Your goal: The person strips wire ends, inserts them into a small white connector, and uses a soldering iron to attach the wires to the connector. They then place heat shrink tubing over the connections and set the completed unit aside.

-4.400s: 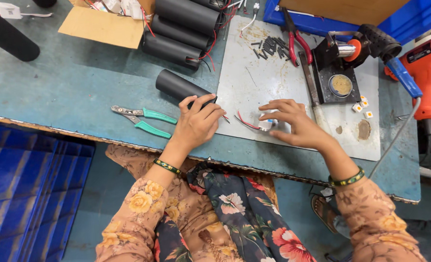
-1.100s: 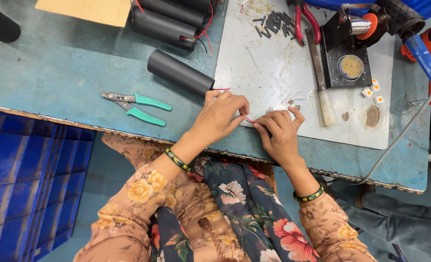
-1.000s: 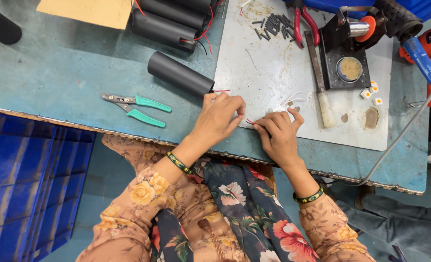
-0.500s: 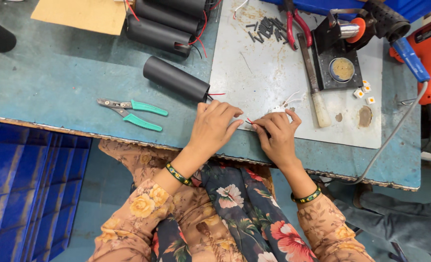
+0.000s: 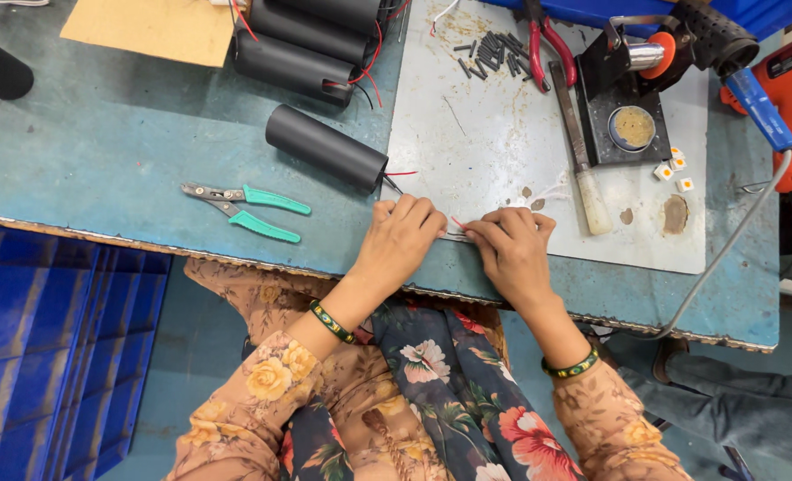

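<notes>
- Both hands meet at the near edge of the pale grey metal work plate [image 5: 503,134] lying on the worn teal surface [image 5: 111,142].
- Left hand [image 5: 400,239] — its grip is pinched on a thin red wire [image 5: 457,224], fingertips curled down over it.
- Right hand [image 5: 512,249] closes in from the other side, fingertips clamped on the same wire; the two hands almost touch, the wire showing only in the small gap between them.
- Just beyond the left hand lies a black cylindrical tube [image 5: 325,147] on its side, red and black leads poking from its near end.
- More black cylinders [image 5: 302,44] are stacked farther back.
- Teal-handled wire strippers [image 5: 249,209] rest well left of the hands — untouched.
- Farther right on the plate: a black soldering stand with brass sponge [image 5: 628,116] and a pale-handled flat file [image 5: 579,151].
</notes>
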